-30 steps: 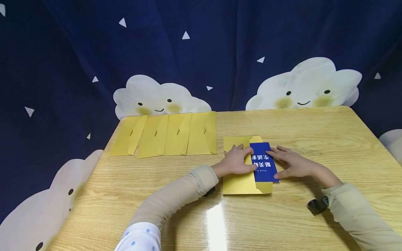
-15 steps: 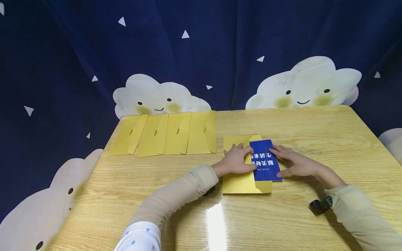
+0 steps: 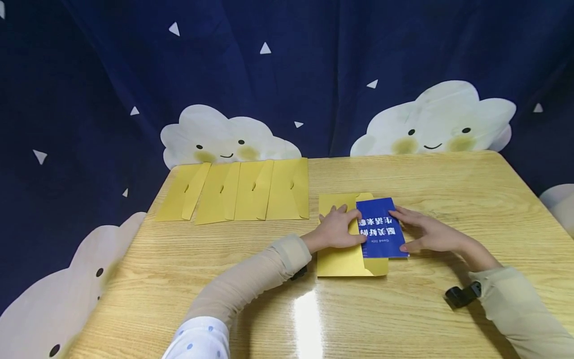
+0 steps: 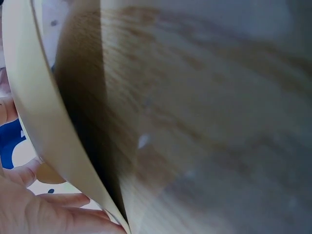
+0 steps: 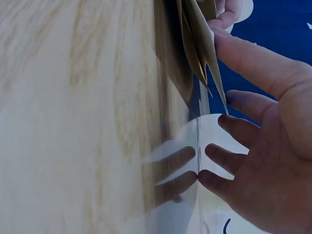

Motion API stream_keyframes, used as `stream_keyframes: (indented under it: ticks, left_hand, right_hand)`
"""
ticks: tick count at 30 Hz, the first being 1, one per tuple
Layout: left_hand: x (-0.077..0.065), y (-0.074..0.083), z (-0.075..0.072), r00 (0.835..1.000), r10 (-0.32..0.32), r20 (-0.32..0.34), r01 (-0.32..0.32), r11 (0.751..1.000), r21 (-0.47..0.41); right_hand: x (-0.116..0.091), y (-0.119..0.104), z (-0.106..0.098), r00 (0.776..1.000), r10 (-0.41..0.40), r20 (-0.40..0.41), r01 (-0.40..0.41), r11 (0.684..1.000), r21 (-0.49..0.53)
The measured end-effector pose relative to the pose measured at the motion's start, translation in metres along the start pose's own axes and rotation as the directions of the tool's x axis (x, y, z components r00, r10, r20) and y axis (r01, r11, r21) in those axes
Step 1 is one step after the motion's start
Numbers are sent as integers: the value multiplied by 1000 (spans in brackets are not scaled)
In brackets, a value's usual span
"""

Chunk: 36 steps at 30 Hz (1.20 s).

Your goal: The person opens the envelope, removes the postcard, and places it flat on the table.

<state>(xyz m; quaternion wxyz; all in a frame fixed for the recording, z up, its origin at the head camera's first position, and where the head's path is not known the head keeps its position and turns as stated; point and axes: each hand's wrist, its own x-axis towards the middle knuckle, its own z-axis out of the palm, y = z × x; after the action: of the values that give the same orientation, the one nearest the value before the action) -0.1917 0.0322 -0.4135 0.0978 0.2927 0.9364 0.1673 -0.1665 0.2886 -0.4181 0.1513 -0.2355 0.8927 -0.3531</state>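
A blue card (image 3: 381, 227) with white printed characters lies with its left side inside the mouth of a gold envelope (image 3: 343, 263), over the open flap. My left hand (image 3: 336, 228) rests on the envelope, fingers spread, with thumb and index finger along its opening. My right hand (image 3: 428, 234) grips the card's right side, thumb at the near corner and fingers at the far one. In the right wrist view, the right hand (image 5: 278, 146) has its thumb and fingertips against thin sheet edges. Left wrist view: part of the left hand (image 4: 44, 209) appears beside a pale curved edge.
Several gold envelopes (image 3: 253, 192), their flaps folded over, lie in a row at the back left of the wooden table (image 3: 439, 174). A dark blue curtain (image 3: 314, 65) printed with clouds hangs behind. Light glares off the tabletop at the front.
My right hand has moved to the right with the blue card, so more of the card shows outside the envelope. My left hand has stayed in place on the envelope.
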Motion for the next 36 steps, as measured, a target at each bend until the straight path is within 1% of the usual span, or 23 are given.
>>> stream_keyframes:
  ticks: [9, 14, 20, 24, 27, 33, 36]
  left_hand:
    - [1, 0, 2, 1000, 3, 1, -3, 1000, -3]
    - [1, 0, 2, 1000, -2, 6, 2, 1000, -2]
    - [0, 0, 2, 1000, -8, 10, 8, 1000, -24]
    - [1, 0, 3, 1000, -12, 11, 13, 1000, -24]
    - [1, 0, 4, 1000, -17, 13, 18, 1000, -24]
    - [1, 0, 4, 1000, -22, 17, 23, 1000, -16]
    - [1, 0, 4, 1000, -22, 18, 22, 1000, -10]
  right_hand:
    - [-6, 3, -1, 997, 68, -23, -67, 997, 39]
    - [-9, 3, -4, 997, 77, -29, -75, 995, 72]
    - [-10, 4, -5, 997, 78, -24, -74, 987, 141]
    - [-9, 6, -5, 997, 69, -23, -63, 974, 218]
    - [-9, 6, -5, 997, 67, -40, -52, 956, 290]
    - [-12, 6, -6, 995, 41, -88, -4, 924, 383]
    - [-13, 7, -7, 990, 61, -128, -4, 915, 403]
